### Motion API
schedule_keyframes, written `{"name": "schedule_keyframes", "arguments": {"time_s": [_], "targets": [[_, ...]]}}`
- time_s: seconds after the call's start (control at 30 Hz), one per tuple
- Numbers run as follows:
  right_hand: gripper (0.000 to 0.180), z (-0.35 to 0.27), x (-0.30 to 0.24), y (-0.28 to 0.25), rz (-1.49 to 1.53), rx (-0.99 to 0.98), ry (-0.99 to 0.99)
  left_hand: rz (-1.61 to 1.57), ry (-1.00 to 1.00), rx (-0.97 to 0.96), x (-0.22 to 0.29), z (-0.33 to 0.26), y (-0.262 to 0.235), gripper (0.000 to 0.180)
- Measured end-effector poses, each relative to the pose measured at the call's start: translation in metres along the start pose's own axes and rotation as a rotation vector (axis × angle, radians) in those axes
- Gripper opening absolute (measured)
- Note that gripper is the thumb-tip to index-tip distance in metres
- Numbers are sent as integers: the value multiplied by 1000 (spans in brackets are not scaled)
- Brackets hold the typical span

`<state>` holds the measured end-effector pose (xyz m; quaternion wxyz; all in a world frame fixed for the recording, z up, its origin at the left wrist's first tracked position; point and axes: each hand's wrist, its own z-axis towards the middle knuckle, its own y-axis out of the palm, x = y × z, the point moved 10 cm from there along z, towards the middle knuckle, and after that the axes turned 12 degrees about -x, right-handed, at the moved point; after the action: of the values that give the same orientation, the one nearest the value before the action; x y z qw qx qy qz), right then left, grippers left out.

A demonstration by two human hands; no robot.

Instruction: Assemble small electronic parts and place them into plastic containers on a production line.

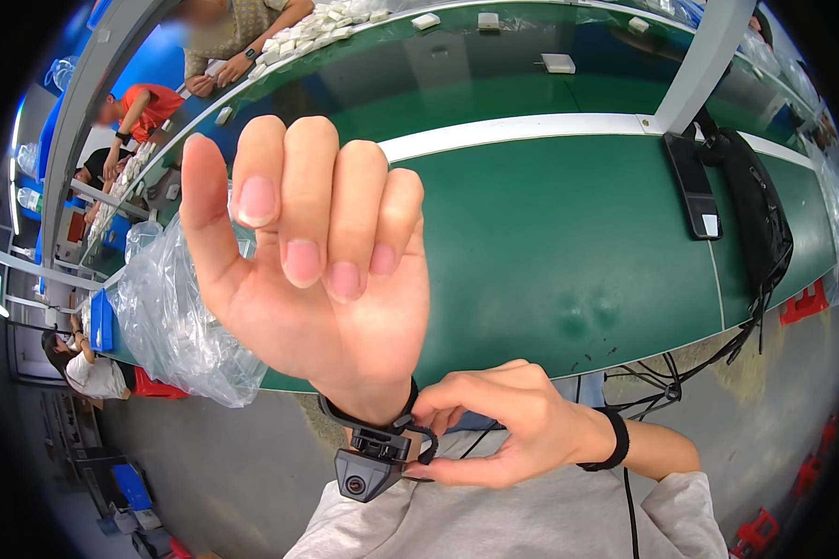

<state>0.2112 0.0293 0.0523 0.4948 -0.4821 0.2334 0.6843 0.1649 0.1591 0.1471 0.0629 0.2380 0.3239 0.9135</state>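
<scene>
Right now the left hand [308, 270] is raised close to the lens, palm toward the camera, fingers curled loosely and holding nothing. Strapped round its wrist is a small black wrist-mounted camera unit on a black band [371, 461], lens facing down. The right hand [499, 424] has thumb & fingertips pinched together on the band's strap/clip, just beside the unit.

Step in hand, by the look of it: adjusting or fastening the band. Next move prob. needs the left wrist kept steady while the right works the clip; small part, so a fine pinch.

Behind: long green table [569, 242] w/ crumpled clear plastic bag [172, 317] at left, black flat device [692, 186] & black cables [760, 242] at right.
</scene>
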Motion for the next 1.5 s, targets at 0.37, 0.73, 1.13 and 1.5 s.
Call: {"name": "schedule_keyframes", "arguments": {"time_s": [0.37,0.73,1.13,1.5], "targets": [[36,-2,-4,-5,-66,19,-121,-226,-34,29,-12,0,-1,38],[17,12,-16,-14,-329,-56,-55,-313,-158,31,-45,-6,-13,41],[22,10,2,-17,-65,-62,-9,-582,-442,-90,-81,-16,-8,45],[27,2,-6,-8,-178,-14,-86,-512,-441,-15,-87,-17,-24,45]]}}
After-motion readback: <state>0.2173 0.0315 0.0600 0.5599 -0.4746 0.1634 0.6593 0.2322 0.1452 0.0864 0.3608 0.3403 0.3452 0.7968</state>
